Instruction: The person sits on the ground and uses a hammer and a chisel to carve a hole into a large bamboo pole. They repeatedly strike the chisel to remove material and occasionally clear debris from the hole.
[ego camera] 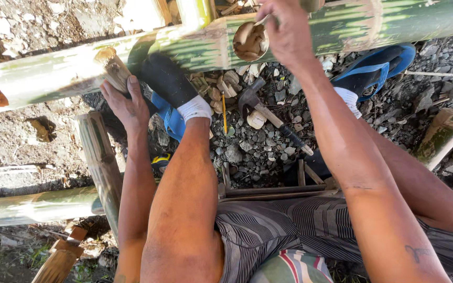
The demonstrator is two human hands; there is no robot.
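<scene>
Bamboo: our green pole [342, 26] lies across the gravel [258, 152], a round hole [250, 41] cut in it.
Right hand: ours [288, 31] grips a tool at the hole.
Left hand: ours [127, 105] clasps a wooden peg [112, 68].
Hammer: it [268, 114] lies below on the gravel.

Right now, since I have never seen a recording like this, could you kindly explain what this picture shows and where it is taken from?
There is one picture, from a camera worn on a person's head, looking down at their own knees and two bare hands. The person sits over gravel ground strewn with wood chips. A thick green bamboo pole lies across the top, steadied by a foot in a black sock. The left hand rests on a short cut wooden stub at the pole. The right hand reaches to a round hole cut into the pole; what it grips is unclear. A hammer with a dark grip lies on the gravel.
</scene>
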